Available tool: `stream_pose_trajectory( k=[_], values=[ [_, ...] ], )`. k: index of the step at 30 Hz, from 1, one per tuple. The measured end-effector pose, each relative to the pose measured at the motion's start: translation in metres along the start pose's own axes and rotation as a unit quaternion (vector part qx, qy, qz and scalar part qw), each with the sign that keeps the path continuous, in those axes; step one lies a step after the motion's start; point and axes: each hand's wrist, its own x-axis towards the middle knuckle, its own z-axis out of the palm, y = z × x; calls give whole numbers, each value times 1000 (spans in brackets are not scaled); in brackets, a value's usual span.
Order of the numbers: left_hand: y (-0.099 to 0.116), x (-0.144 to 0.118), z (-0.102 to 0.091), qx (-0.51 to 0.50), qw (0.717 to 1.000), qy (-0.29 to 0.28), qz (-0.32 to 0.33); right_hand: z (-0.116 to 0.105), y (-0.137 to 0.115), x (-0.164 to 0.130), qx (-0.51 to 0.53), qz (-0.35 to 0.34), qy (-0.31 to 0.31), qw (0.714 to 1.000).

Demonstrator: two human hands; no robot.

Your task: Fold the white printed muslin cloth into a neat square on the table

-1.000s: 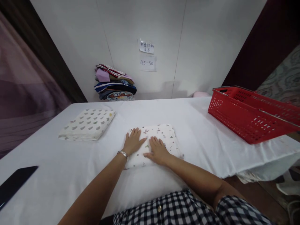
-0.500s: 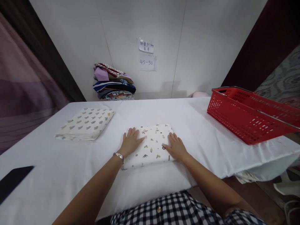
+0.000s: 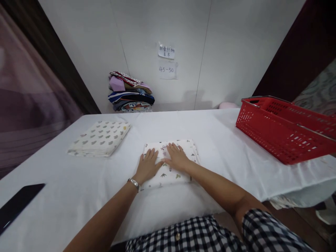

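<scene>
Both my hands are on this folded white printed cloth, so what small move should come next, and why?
Probably slide your right hand outward over the folded white rectangular cloth with small printed motifs, to smooth it: your hands lie flat, the left hand close beside the right, and neither is at the cloth's right edge.

Wore black-and-white checked top (image 3: pixel 199 232), shiny button (image 3: pixel 177 237) at 6 o'clock, short sleeve (image 3: pixel 267 229) at 4, silvery bracelet (image 3: pixel 134 184) at 7.

Counter (image 3: pixel 181 126): open lane beyond the speckled cloth (image 3: pixel 169 176);
Red basket (image 3: pixel 273 133): high sides block the right;
Grey-print cloth (image 3: pixel 101 138): low obstacle, left;
Black slab (image 3: pixel 21 203): flat, near left
</scene>
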Motion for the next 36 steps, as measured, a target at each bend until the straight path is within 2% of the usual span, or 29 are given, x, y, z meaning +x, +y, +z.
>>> stream_pose_trajectory(
  k=[2,4,7,10,13,17,21,25,31,36],
  values=[
    [0,-1,-1,1,1000,3,1,4,10,18,4,5,-11,1000],
    [0,-3,-1,0,1000,3,3,7,30,28,-14,39,-15,999],
    [1,-5,-2,-11,1000,-11,3,7,63,32,-51,107,6,993],
    [1,-4,-5,-25,999,-33,-4,6,81,31,-69,138,13,988],
    [-2,5,-11,-36,998,-43,-13,7,82,30,-79,135,16,988],
    [-10,25,-12,-29,999,13,-30,10,80,31,-87,130,24,987],
    [-15,38,-4,-56,997,-9,-58,11,81,30,-91,131,24,987],
    [-16,38,2,-71,995,-10,-65,12,81,30,-96,130,26,986],
    [-15,35,1,-86,994,-7,-68,11,81,30,-98,127,29,987],
    [-18,37,3,-139,986,-3,-90,11,81,30,-97,128,23,987]
  ],
)
